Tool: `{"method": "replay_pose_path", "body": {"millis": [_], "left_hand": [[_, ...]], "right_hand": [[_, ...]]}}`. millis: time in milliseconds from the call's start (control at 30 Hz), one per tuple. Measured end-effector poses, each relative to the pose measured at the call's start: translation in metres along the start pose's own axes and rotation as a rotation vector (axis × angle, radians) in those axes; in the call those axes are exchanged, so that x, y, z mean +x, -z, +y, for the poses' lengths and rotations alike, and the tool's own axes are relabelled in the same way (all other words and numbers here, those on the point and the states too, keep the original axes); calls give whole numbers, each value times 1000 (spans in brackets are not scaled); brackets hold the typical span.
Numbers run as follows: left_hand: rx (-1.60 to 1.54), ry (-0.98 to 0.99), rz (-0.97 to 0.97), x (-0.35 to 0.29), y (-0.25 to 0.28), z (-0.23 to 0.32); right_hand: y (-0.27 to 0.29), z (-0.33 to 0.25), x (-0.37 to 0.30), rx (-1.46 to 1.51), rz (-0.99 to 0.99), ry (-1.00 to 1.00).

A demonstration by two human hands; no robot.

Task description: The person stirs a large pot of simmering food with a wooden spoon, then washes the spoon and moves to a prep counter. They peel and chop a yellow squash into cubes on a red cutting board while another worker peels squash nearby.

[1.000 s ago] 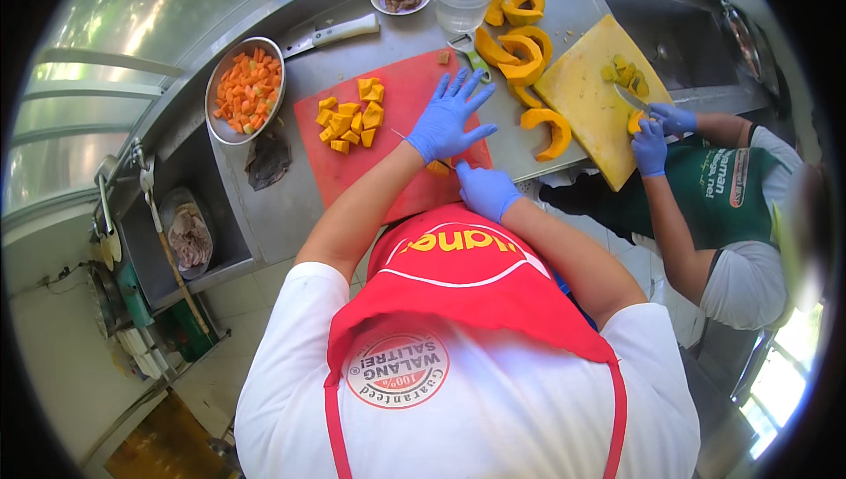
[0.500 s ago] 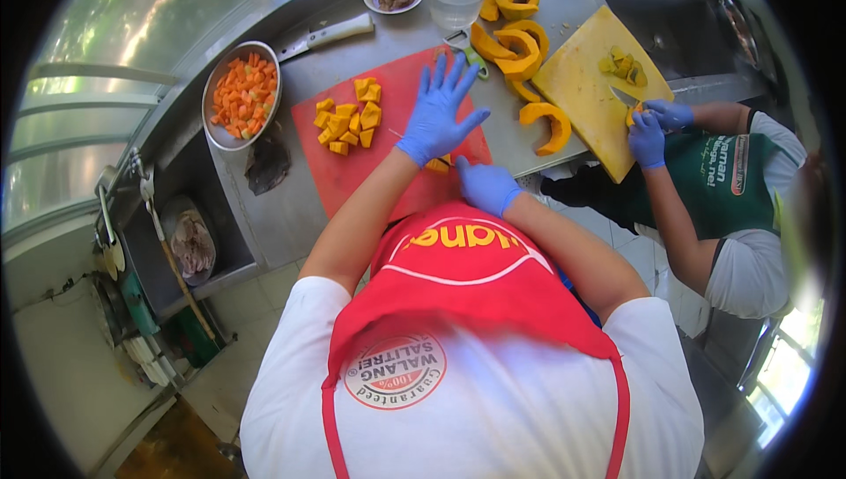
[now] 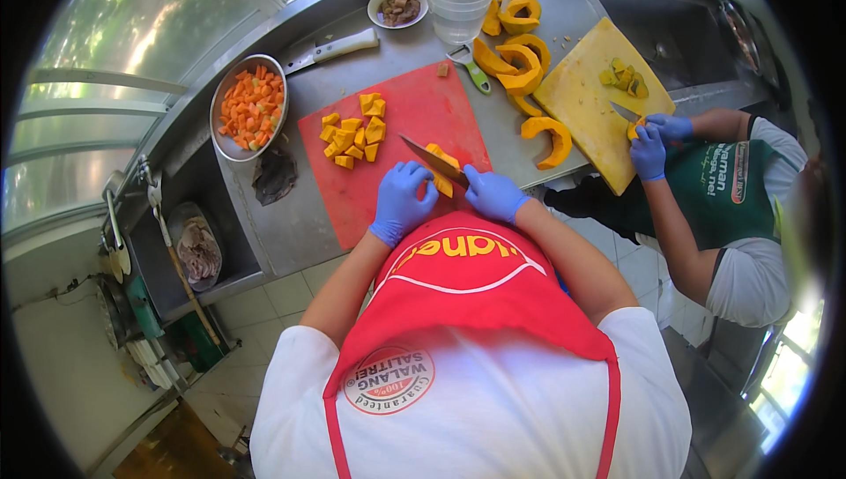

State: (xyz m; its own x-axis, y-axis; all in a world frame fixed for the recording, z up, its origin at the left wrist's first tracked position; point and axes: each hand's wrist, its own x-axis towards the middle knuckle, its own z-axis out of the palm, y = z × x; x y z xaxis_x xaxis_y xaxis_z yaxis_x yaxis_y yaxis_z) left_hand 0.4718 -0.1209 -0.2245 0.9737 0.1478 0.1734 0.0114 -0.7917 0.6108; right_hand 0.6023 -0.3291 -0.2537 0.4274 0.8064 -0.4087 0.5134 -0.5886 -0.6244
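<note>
On the red cutting board [image 3: 322,131], my gloved right hand [image 3: 496,194] is closed around the handle of a kitchen knife [image 3: 431,159]. Its blade points up and left, lying across an orange pumpkin piece [image 3: 443,182]. My gloved left hand [image 3: 403,203] has its fingers curled against the near left side of that piece, steadying it; part of it is hidden by the fingers and blade. Farther left on the board sits a pile of cut pumpkin chunks [image 3: 355,133]. A small brown bit [image 3: 443,69] lies near the board's far edge.
At left stands a bowl of diced carrots [image 3: 252,109], with a large knife [image 3: 335,47] behind it. Beyond the board are a water jug [image 3: 458,3], a meat bowl [image 3: 397,7] and a green peeler [image 3: 471,69]. Pumpkin slices [image 3: 548,142] lie right; a co-worker cuts on a yellow board [image 3: 577,82].
My left hand, spread open over the board before, has drawn back toward me and closed on the pumpkin piece. The knife blade and the piece, mostly covered before, now show.
</note>
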Motion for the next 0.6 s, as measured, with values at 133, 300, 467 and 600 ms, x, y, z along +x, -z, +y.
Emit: {"method": "replay_pose_path", "body": {"millis": [133, 300, 467, 600], "left_hand": [[94, 12, -30, -10, 3, 6], [162, 113, 15, -35, 2, -20], [290, 318, 174, -72, 20, -44], [317, 437, 103, -71, 41, -30]], "right_hand": [[2, 20, 3, 210, 51, 79], [32, -4, -19, 380, 69, 50], [44, 1, -26, 183, 300, -118], [36, 11, -24, -9, 295, -149]]}}
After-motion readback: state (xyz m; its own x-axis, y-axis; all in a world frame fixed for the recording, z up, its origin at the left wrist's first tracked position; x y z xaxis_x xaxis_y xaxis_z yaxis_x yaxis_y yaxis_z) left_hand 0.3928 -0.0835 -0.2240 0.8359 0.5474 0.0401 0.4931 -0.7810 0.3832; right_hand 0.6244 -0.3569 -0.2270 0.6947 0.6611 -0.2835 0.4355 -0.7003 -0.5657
